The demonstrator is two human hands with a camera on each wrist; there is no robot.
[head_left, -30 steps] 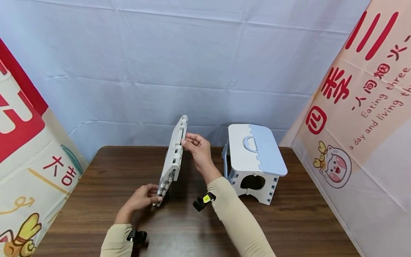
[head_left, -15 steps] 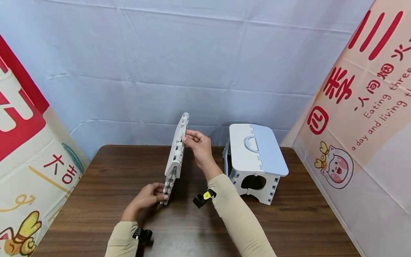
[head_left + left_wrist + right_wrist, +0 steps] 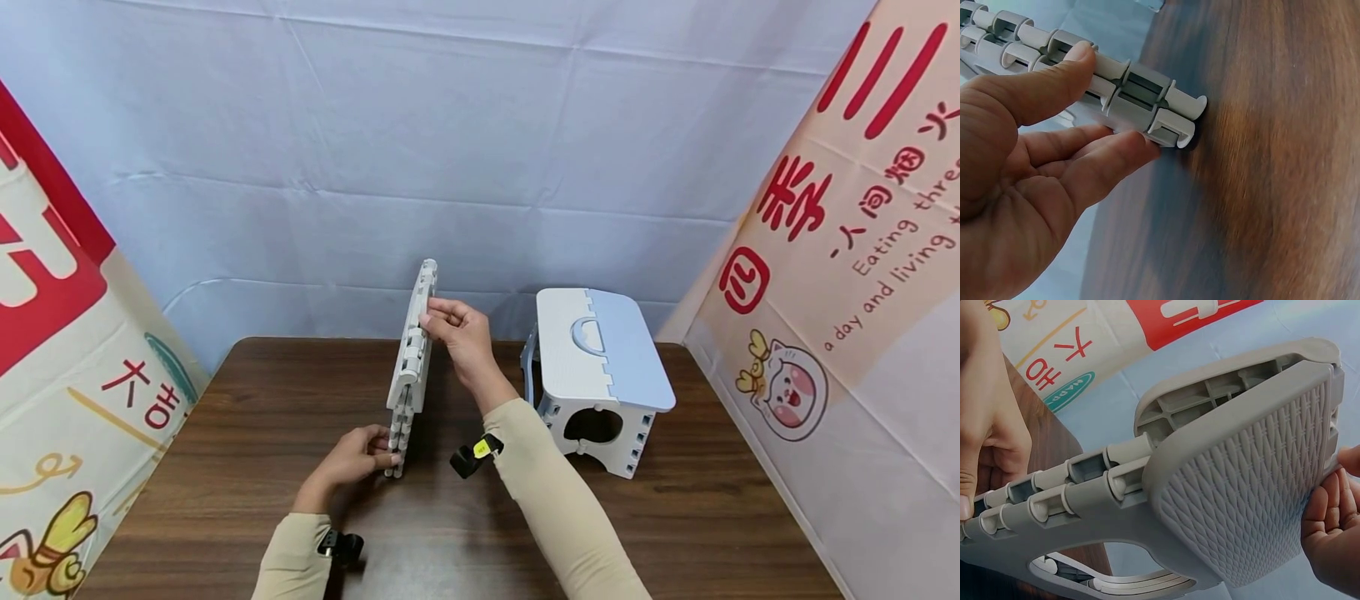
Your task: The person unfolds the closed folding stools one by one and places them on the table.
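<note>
A white folding stool (image 3: pixel 408 354), folded nearly flat, stands on edge over the wooden table, leaning slightly. My left hand (image 3: pixel 352 457) pinches its lower hinged leg edge, thumb on the near side and fingers behind, as the left wrist view shows up close. Higher up, my right hand (image 3: pixel 461 337) grips the seat's hinged edge between thumb and fingers. The right wrist view shows the woven-textured seat half (image 3: pixel 1247 481) and a slim gap beside the other half (image 3: pixel 1210 387). Below the seat is a leg panel with an oval hole.
A second folding stool (image 3: pixel 570 358), unfolded, with a white and light-blue top and a handle hole, stands to the right on the table (image 3: pixel 247 417). Pale cloth (image 3: pixel 360 150) hangs behind, with printed cloth (image 3: pixel 840 275) at the sides.
The folded stool's lower end has shifted right with my left hand, so it stands more upright. My right hand has risen slightly at the top edge. The unfolded stool stays put.
</note>
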